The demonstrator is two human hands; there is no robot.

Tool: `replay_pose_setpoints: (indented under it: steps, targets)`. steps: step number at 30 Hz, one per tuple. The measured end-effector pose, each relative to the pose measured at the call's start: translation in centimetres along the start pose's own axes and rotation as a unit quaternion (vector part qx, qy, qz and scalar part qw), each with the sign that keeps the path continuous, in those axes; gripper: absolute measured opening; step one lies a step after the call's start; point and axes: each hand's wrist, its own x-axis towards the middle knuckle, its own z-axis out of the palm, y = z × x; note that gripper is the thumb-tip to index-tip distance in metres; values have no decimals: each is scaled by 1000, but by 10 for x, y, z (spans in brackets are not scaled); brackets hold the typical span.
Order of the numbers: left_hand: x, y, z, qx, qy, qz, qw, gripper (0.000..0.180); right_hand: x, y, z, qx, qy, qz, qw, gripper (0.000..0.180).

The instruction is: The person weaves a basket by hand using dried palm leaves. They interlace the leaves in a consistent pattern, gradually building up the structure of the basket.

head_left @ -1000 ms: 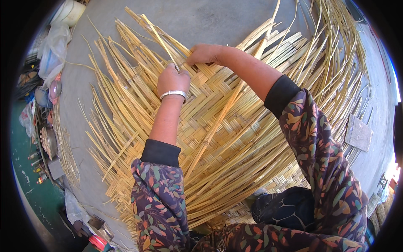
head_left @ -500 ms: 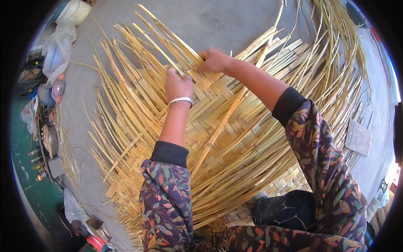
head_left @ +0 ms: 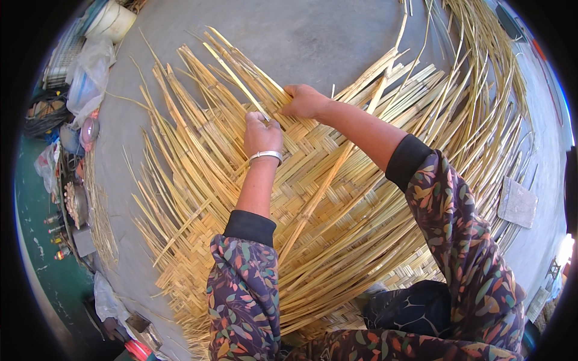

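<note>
A large woven mat [head_left: 310, 153] of flat yellow cane strips lies spread below my arms, with loose strip ends fanning out at its far and left edges. My left hand [head_left: 263, 137], with a silver bangle at the wrist, is closed on a pale cane strip [head_left: 244, 89] that slants away to the far left. Just right of it, my right hand [head_left: 306, 102] is closed round the near part of neighbouring cane strips [head_left: 256, 71] at the weave's far edge. Its fingertips are partly hidden. One long strip [head_left: 319, 195] lies diagonally across the mat.
Long loose strips [head_left: 481, 78] lie in a sheaf at the right, near a square grey slab [head_left: 516, 203]. Along the left stand a white bucket [head_left: 112, 21], clear plastic bags [head_left: 90, 75] and assorted small items. Grey floor [head_left: 337, 36] surrounds the mat.
The whole view has shifted slightly, so the mat and its surroundings sit a little lower and further right. Both hands stay at the same strips, the left a little nearer me.
</note>
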Motion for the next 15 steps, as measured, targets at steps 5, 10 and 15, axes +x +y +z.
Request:
replay_pose_setpoints:
  steps: [5, 10, 15]
  targets:
    - [3, -3, 1, -1, -6, -19, 1000, 23, 3, 5, 2, 162, -27, 44, 985, 23]
    - [4, -1, 1, 12, -9, -20, 1000, 22, -9, 3, 0, 285, -56, 30, 956, 27]
    - [2, -3, -1, 7, -57, -4, 998, 21, -11, -9, -4, 346, -106, -26, 932, 20]
